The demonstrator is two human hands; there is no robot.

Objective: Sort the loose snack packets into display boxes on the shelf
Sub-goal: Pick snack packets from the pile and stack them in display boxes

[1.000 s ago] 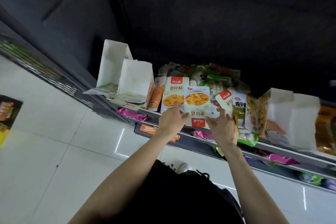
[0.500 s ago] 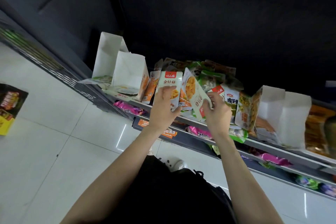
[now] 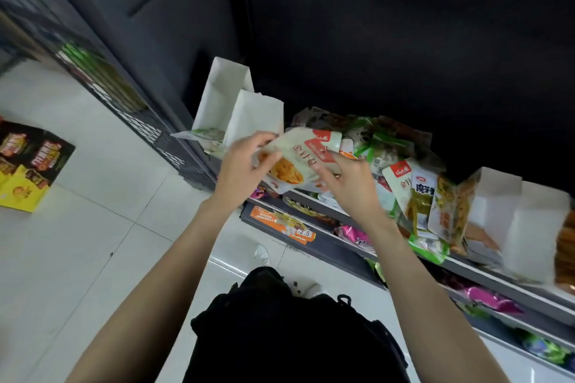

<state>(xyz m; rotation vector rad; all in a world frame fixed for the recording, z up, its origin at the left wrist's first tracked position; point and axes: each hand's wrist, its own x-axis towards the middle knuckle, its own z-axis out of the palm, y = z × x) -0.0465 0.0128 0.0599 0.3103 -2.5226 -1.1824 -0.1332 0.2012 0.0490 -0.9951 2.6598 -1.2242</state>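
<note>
Left hand (image 3: 241, 169) and right hand (image 3: 353, 188) both pinch white-and-red foil snack packets (image 3: 298, 158), tilted, above grey metal shelf (image 3: 485, 274), beside white cardboard display box (image 3: 255, 116).

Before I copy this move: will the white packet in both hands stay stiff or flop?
The white packet, held by the left hand and right hand, looks thin and curved, so probably floppy and light. Its glossy film may be slippery.

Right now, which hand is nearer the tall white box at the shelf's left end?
Left. The left hand is just right of the white box; the right hand is farther right, across the held packet.
</note>
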